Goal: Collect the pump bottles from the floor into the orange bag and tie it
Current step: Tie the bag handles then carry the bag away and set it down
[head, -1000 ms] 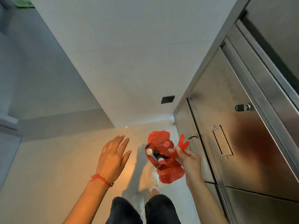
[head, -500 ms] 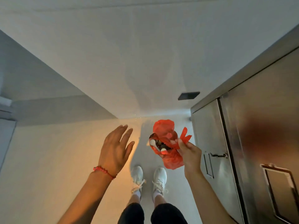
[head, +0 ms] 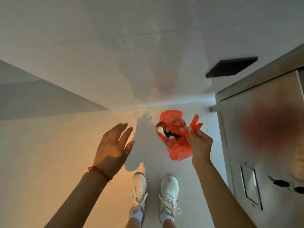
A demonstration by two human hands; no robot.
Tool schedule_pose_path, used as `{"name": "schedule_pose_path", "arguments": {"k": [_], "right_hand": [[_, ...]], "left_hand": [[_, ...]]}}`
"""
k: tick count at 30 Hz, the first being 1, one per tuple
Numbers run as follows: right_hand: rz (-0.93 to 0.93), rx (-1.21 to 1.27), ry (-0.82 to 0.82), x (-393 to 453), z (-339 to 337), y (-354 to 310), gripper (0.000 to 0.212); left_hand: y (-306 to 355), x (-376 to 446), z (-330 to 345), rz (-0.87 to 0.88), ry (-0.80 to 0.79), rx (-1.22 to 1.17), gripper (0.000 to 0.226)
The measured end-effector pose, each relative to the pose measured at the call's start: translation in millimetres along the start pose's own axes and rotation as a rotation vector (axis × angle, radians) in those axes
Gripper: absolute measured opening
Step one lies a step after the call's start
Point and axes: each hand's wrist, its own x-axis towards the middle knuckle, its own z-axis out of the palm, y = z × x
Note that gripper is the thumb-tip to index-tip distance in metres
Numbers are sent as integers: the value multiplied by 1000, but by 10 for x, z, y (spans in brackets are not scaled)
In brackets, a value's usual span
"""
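Observation:
The orange plastic bag (head: pixel 178 146) hangs in the air above the floor, gripped by one handle in my right hand (head: pixel 198 142). Its mouth gapes to the left, and inside I see pump bottles (head: pixel 162 132) with white heads and dark bodies. The bag's other handle (head: pixel 171 115) sticks up loose at the far side. My left hand (head: pixel 113 148) hovers to the left of the bag, palm down, fingers spread, holding nothing and not touching the bag. A red bead bracelet is on that wrist.
A stainless steel cabinet (head: pixel 263 145) with a recessed handle fills the right side, close to my right arm. A white wall (head: pixel 115 55) with a dark rectangular vent (head: pixel 232 66) stands ahead. My two white shoes (head: pixel 154 191) stand on the pale floor below the bag.
The view has tilted downward, so my shoes and more floor show. Both hands and the bag keep nearly the same pose; the left hand stays apart from the bag.

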Motion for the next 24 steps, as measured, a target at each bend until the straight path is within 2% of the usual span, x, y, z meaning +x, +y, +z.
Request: {"name": "schedule_pose_path", "arguments": {"k": [8,15,22,24], "right_hand": [[-21,-36,41,668,55,495,24],[-83,-76,41,963,15,540,15],[-84,-81,107,1006,-125,593,30],[-88,-78,105,986,-156,598,28]], "left_hand": [[-173,242,561,-29,4,0,55],[-156,414,770,-58,-25,-24,56],[-17,445,814,-53,-74,-63,54],[23,438,826,-40,-78,-71,49]]}}
